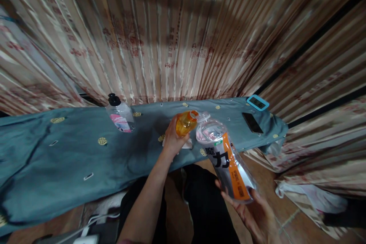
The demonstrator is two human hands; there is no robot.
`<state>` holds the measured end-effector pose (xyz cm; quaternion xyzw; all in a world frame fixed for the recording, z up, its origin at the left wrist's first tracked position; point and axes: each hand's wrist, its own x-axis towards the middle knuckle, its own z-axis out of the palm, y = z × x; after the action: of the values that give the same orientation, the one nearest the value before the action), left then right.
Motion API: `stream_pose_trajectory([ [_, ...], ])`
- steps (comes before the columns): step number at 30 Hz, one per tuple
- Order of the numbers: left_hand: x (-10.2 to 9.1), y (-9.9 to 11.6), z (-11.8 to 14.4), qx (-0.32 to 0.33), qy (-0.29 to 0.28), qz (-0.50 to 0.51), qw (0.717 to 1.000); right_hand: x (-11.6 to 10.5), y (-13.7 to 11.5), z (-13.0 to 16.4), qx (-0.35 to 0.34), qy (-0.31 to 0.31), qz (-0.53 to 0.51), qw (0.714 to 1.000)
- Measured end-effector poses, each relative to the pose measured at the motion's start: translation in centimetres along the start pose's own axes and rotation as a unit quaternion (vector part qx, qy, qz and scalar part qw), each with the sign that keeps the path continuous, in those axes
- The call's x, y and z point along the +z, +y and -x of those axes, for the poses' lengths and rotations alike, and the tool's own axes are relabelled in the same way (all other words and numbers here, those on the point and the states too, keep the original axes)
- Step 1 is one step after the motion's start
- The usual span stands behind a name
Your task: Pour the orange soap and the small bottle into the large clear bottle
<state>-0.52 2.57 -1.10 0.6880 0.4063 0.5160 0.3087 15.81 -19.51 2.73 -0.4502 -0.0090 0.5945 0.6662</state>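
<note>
My left hand [174,140] is wrapped round a small amber bottle [185,123], whose uncapped mouth faces right. A large clear plastic bottle [225,158] with a grey and orange label lies tilted in my right hand [253,209], which grips it near its base. Its open neck points up and left, close beside the amber bottle's mouth; I cannot tell whether the two touch. Under my left hand a pale flat thing [188,144] shows in part on the cloth. Whether liquid passes between the bottles cannot be made out.
A clear bottle [121,116] with a black cap and pink label stands left on the green cloth-covered bench [77,152]. At the right end lie a phone [252,122] and a blue-framed digital clock [257,102]. Pleated curtains [171,38] hang behind. White cables [97,219] lie lower left.
</note>
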Motion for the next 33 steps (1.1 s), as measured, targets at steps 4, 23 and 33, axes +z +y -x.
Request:
stream_pose_trajectory([
  [4,0.1,-0.1,0.0,-0.009,0.000,0.001,1.000,-0.3,0.0,0.4,-0.001,-0.020,0.022,1.000],
  [23,-0.1,0.4,-0.3,-0.021,-0.015,0.002,1.000,-0.5,0.3,0.7,-0.073,-0.032,0.099,0.992],
  [33,-0.1,0.5,-0.3,-0.015,-0.014,0.000,1.000,-1.0,-0.1,0.9,-0.087,-0.019,0.146,0.985],
])
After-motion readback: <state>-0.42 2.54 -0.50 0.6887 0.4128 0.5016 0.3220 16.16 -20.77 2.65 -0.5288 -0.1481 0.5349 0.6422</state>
